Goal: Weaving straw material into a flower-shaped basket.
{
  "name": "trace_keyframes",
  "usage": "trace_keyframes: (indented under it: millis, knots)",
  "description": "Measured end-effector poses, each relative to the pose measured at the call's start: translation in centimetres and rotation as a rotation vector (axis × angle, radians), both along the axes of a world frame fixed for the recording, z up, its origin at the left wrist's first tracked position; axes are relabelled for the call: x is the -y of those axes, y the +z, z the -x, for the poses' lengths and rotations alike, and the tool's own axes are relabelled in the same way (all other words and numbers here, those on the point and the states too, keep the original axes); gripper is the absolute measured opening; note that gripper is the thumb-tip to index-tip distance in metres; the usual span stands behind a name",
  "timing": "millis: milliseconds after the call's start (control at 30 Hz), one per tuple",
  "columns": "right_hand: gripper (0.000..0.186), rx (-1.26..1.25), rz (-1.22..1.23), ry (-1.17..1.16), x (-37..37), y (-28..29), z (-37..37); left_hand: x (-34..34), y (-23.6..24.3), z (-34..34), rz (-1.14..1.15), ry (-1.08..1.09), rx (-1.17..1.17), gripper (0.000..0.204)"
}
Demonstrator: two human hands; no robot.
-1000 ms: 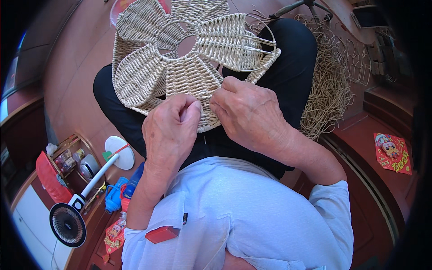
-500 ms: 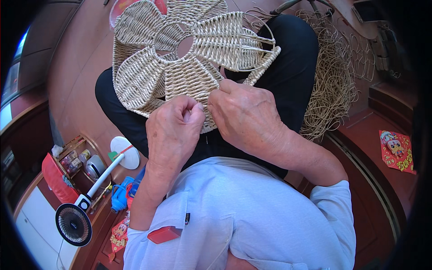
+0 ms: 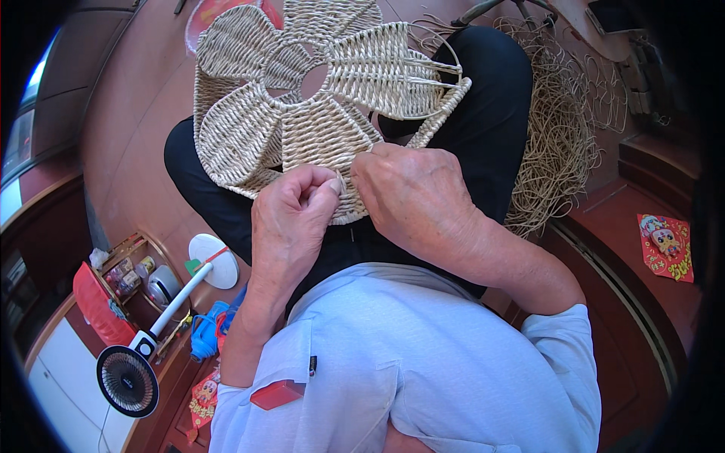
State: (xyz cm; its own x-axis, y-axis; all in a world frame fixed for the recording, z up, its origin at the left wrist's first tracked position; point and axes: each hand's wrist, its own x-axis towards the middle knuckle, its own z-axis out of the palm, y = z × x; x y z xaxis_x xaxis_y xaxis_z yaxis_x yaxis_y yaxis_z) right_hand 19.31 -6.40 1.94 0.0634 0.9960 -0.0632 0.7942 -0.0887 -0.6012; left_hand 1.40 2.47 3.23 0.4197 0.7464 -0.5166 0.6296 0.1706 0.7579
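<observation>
A flower-shaped piece woven from pale straw cord, with a round hole at its centre, lies across my lap. My left hand is closed at the lower edge of its nearest petal, thumb against forefinger. A short bit of straw cord shows at the thumb tip. Just to the right, my right hand is closed over the same petal's right edge, knuckles up. What its fingertips grip is hidden beneath the hand. The petal at the right has a bare wire rim and a partly woven end.
A heap of loose straw cord lies on the floor beyond my right knee. At the left stand a white fan, a wooden rack with jars and a blue bottle. A red basin sits behind the woven piece.
The woven piece and my left hand have shifted slightly right in the picture. A bit of cord now shows at my left thumb. Both hands stay closed at the same petal.
</observation>
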Motion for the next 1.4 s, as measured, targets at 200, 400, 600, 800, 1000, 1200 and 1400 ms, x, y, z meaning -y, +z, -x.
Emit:
trace_keyframes:
  millis: [200, 400, 600, 800, 1000, 1200, 1400]
  knots:
    - [0.013, -0.028, 0.031, -0.055, 0.0, -0.1, 0.5, 0.2, -0.2, 0.2, -0.075, -0.034, 0.012, 0.018]
    - [0.012, -0.004, 0.025, -0.075, -0.3, -0.1, 1.5, 0.3, -0.1, 0.5, -0.267, -0.119, 0.026, 0.017]
    - [0.011, 0.005, -0.014, -0.106, 0.1, 0.1, 1.7, 0.6, -0.6, 0.3, -0.323, -0.135, -0.001, 0.019]
    - [0.009, 0.056, 0.016, -0.153, 0.4, 0.9, 1.2, 0.5, -1.0, 0.4, -0.362, -0.153, 0.005, 0.022]
    - [0.011, 0.011, -0.040, -0.097, 0.2, 0.6, 1.1, 0.3, -0.2, 0.3, -0.292, -0.216, -0.025, 0.023]
    - [0.012, -0.029, -0.023, -0.090, 0.1, 0.4, 1.0, 0.9, -1.6, 0.1, -0.140, -0.086, 0.055, 0.022]
    - [0.011, -0.024, -0.026, -0.089, 0.2, 0.0, 1.1, 1.6, -1.7, -0.2, -0.039, 0.049, 0.079, 0.018]
